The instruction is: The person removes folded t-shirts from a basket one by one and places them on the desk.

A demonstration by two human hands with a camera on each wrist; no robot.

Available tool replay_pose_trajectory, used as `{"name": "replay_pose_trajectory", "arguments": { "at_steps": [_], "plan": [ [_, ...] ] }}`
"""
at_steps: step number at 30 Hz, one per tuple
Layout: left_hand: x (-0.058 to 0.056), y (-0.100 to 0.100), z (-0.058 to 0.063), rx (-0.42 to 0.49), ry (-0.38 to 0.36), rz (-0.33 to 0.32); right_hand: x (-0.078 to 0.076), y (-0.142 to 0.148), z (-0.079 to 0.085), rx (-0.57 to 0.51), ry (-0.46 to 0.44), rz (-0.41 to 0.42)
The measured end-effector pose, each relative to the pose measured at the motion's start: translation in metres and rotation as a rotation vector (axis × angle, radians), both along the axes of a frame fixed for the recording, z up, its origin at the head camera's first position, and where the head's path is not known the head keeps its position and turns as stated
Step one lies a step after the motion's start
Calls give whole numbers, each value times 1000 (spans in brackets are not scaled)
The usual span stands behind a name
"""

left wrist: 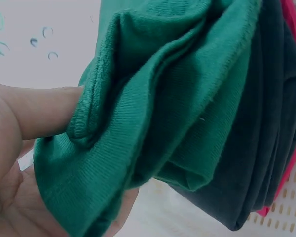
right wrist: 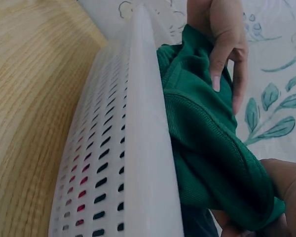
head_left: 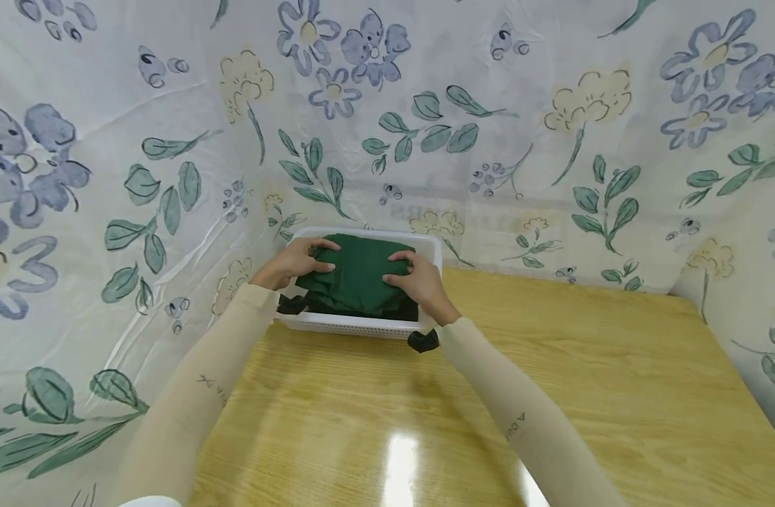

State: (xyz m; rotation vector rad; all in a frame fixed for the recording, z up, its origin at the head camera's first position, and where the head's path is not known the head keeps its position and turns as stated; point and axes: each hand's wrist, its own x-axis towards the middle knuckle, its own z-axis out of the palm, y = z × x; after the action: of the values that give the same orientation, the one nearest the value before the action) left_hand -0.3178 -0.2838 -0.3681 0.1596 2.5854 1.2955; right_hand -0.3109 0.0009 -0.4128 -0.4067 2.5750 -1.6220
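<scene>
A folded green garment (head_left: 364,274) lies over the white basket (head_left: 349,324), seen from above in the head view. My left hand (head_left: 296,260) pinches its left side; the left wrist view shows the thumb (left wrist: 49,111) on top and the fingers underneath. On the opposite side my right hand (head_left: 420,282) grips the green cloth, with the thumb over its edge in the right wrist view. Below the green cloth is a dark folded cloth (left wrist: 251,113), with a strip of pink cloth (left wrist: 295,22) beside it against the basket's perforated wall.
The basket stands at the back left of a wooden table (head_left: 552,373), close to a flower-patterned sheet (head_left: 425,176) that hangs behind and at both sides. Black straps (head_left: 423,341) hang at my wrists, near the basket's front rim.
</scene>
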Motion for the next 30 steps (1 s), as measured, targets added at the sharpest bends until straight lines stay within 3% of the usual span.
{"name": "replay_pose_trajectory", "arguments": {
  "at_steps": [13,30],
  "plan": [
    [9,17,16,21,46,-21,5,24,15,16,42,-5],
    [13,57,35,52,95,-28,10,68,29,-45,86,12]
  ]
}}
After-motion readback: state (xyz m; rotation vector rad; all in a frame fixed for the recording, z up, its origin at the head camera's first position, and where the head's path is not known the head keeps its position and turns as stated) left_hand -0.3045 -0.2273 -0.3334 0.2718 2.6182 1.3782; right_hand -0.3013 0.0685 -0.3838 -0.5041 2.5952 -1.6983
